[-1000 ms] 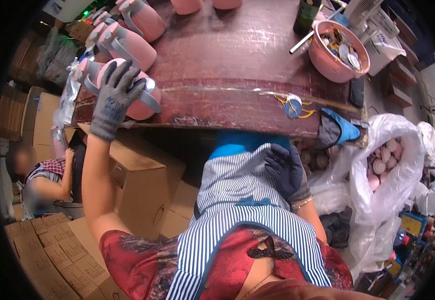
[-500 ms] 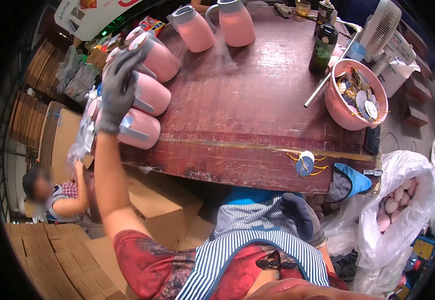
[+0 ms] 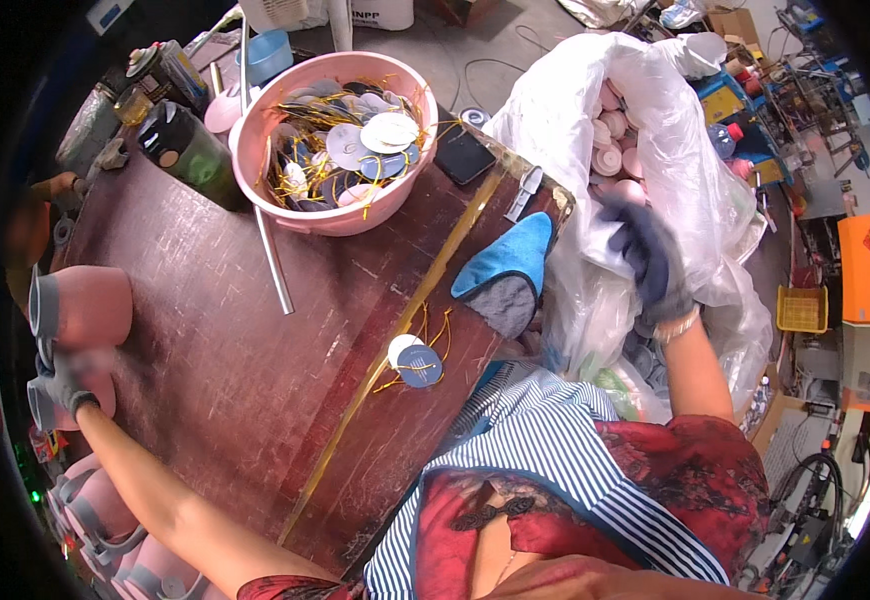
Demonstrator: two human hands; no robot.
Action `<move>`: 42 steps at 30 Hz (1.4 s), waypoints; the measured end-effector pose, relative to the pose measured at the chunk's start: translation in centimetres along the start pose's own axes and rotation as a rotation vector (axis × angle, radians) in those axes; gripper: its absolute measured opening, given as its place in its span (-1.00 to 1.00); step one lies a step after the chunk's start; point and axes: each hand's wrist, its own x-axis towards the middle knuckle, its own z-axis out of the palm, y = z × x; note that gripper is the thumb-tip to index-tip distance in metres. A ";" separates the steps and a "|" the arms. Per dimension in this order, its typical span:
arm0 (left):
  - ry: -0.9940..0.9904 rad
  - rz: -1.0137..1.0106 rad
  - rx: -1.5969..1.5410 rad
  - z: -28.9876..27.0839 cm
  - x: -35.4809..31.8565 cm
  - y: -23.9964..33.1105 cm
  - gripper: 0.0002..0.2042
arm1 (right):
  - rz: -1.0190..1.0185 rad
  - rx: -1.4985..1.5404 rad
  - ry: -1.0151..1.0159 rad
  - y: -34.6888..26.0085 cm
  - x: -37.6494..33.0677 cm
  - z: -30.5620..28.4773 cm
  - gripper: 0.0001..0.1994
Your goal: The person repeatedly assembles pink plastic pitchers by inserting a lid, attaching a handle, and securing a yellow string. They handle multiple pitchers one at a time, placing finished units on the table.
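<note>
My left hand [image 3: 60,385], in a grey glove, is at the table's far left edge with its fingers round the handle of an upright pink jug [image 3: 95,305] with a grey rim. Partly behind that hand stands a second pink jug [image 3: 98,388]. My right hand [image 3: 650,255], in a dark glove, hangs empty over the front of a white plastic bag [image 3: 565,120], its fingers apart and slightly bent. Inside the bag lie several pink lids [image 3: 607,158], just beyond the fingertips.
On the table [image 3: 215,370] are a pink basin [image 3: 325,225] of round tags with gold strings, a metal tube [image 3: 273,255], a dark bottle [image 3: 190,155] and a phone [image 3: 463,153]. Near the edge lie a blue-grey cloth piece [image 3: 503,275] and loose tags [image 3: 418,365]. More jugs [image 3: 105,505] lie lower left.
The view has swung right. My left hand has gone from the lying jugs to the upright ones. My right hand has moved from beside my apron out to the bag of lids.
</note>
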 end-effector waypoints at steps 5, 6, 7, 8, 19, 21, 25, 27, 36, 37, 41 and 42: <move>0.206 0.191 -0.153 4.7 -14.5 6.0 -0.58 | 0.112 -0.173 0.337 20.4 12.6 -12.0 -0.55; 0.125 0.178 -0.384 3.5 -18.3 7.9 -0.59 | 0.059 -0.439 0.308 23.2 15.1 -13.0 -0.51; 0.084 0.154 -0.471 0.8 -22.8 11.0 -0.58 | 0.013 -0.746 0.257 22.9 17.5 -12.0 -0.36; 0.034 0.100 -0.440 -0.4 -27.3 14.1 -0.57 | 0.022 -0.808 0.286 24.5 19.4 -12.7 -0.21; 0.188 -0.028 0.140 -7.8 -59.7 30.6 -0.51 | 0.027 -1.279 0.305 20.5 21.1 -7.8 -0.25; 0.350 -0.096 0.108 -8.7 -65.5 34.4 -0.55 | -0.101 -0.919 0.332 18.5 23.4 -5.5 -0.35; 0.181 -0.166 -0.225 -8.4 -62.8 41.3 -0.65 | -0.292 0.084 0.106 13.0 9.8 -9.2 -0.48; 0.099 -0.069 -0.252 -6.2 -63.8 44.7 -0.66 | -0.300 0.312 -0.112 6.4 3.5 -7.8 -0.49; -0.291 -0.015 -0.285 -3.4 -68.2 47.2 -0.67 | -0.882 -0.393 -0.704 -5.7 -12.7 0.9 -0.48; -0.284 -0.092 -0.303 -3.8 -68.8 47.0 -0.68 | -1.087 -0.491 -0.644 -5.6 -12.4 1.2 -0.36; -0.320 -0.125 -0.317 -5.4 -69.7 46.1 -0.69 | -1.252 -0.041 -1.193 -6.5 -12.8 3.8 -0.11; -0.355 -0.135 -0.351 -5.8 -69.6 46.0 -0.69 | -1.341 -0.199 -1.167 -7.5 -14.0 4.5 -0.11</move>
